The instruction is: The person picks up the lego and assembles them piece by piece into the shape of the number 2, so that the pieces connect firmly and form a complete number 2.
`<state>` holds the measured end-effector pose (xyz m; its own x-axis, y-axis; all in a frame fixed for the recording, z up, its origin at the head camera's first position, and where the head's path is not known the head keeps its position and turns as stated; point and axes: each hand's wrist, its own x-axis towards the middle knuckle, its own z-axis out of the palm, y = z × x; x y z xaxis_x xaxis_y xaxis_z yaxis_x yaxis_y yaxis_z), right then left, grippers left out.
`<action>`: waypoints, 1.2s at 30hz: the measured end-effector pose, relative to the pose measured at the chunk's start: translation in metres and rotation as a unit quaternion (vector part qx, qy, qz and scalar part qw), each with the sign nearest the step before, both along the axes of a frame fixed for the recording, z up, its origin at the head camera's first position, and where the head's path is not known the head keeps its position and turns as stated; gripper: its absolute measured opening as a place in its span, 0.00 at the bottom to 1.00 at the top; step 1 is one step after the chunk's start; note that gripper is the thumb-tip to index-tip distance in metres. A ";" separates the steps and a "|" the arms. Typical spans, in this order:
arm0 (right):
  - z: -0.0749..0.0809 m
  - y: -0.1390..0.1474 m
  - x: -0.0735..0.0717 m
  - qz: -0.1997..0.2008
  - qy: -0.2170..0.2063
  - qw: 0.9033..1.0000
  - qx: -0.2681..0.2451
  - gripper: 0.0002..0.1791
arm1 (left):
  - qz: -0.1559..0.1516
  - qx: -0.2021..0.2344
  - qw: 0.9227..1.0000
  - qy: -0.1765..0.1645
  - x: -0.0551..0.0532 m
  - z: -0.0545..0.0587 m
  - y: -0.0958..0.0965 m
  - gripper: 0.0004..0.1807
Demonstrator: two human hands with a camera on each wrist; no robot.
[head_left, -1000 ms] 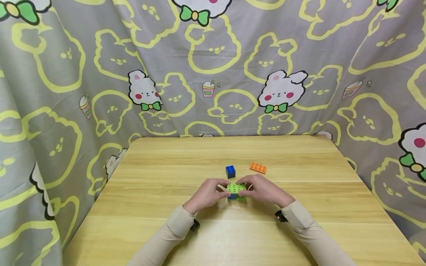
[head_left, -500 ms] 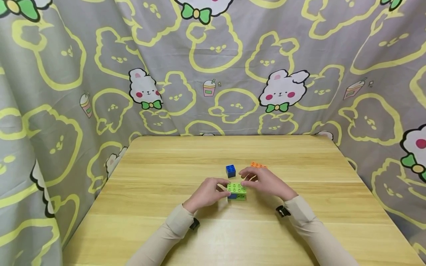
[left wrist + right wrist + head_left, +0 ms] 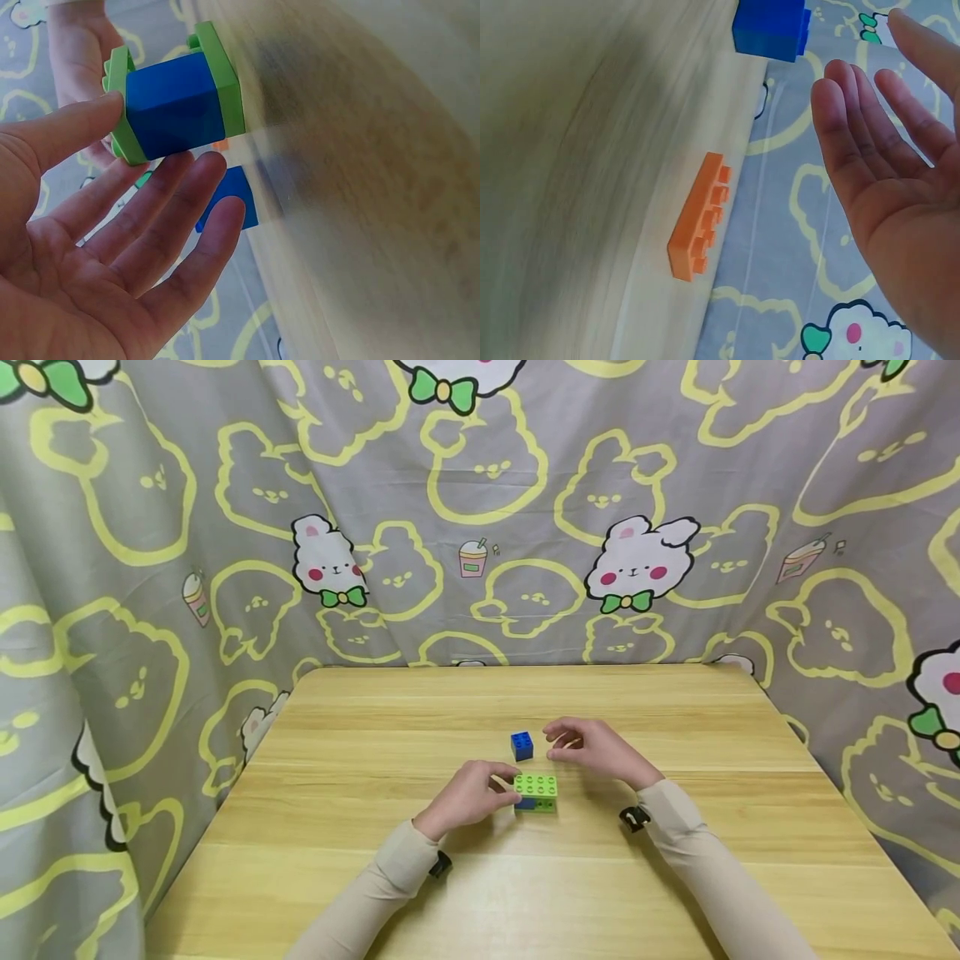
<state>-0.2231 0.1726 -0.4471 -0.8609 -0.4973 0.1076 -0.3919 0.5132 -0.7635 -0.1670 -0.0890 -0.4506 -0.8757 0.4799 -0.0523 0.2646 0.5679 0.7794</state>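
In the head view my left hand [image 3: 467, 800] pinches the left end of a small stack of toy building bricks [image 3: 536, 787] between thumb and fingers. The stack has a light green studded plate on top, a blue brick [image 3: 176, 105] under its left part and another green plate at the bottom. My right hand [image 3: 600, 750] hovers with loosely bent fingers, holding nothing, just right of a loose blue brick [image 3: 522, 746]. An orange studded plate [image 3: 695, 221] lies on the table in the right wrist view; the right hand hides it in the head view.
The pale wooden table [image 3: 360, 735] bears all the bricks. A grey curtain [image 3: 420, 485] printed with yellow outlines and white rabbits hangs behind the table and along both sides. Dark camera mounts [image 3: 634, 818] sit on the wrists.
My right hand has let go of the stack's right end and moved away and up, beside the loose blue brick, covering the orange plate. The left hand stays at the stack.
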 end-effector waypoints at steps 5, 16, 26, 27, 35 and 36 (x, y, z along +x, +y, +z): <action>-0.002 -0.003 -0.011 -0.006 -0.007 1.000 0.003 0.22 | -0.002 -0.004 1.000 0.001 0.000 0.001 0.000 0.19; -0.004 -0.016 -0.029 0.005 -0.017 1.000 0.008 0.27 | -0.003 -0.008 1.000 0.002 -0.001 0.002 0.000 0.19; -0.017 -0.027 -0.032 0.006 -0.026 1.000 0.009 0.30 | -0.005 -0.013 1.000 0.007 0.000 0.001 0.001 0.19; -0.017 -0.028 -0.031 0.004 -0.029 1.000 0.009 0.30 | -0.005 -0.013 1.000 0.007 0.000 0.001 0.001 0.19; -0.018 -0.033 -0.033 0.000 -0.037 0.999 0.016 0.29 | -0.011 -0.012 1.000 0.016 0.001 0.000 0.000 0.19; -0.019 -0.034 -0.034 0.000 -0.036 0.999 0.019 0.28 | -0.011 -0.012 1.000 0.017 0.001 0.000 0.000 0.19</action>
<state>-0.2569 0.1391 -0.4662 -0.8653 -0.5006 0.0263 -0.3366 0.5413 -0.7705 -0.1664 -0.0885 -0.4502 -0.8660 0.4989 -0.0346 0.3036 0.5796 0.7562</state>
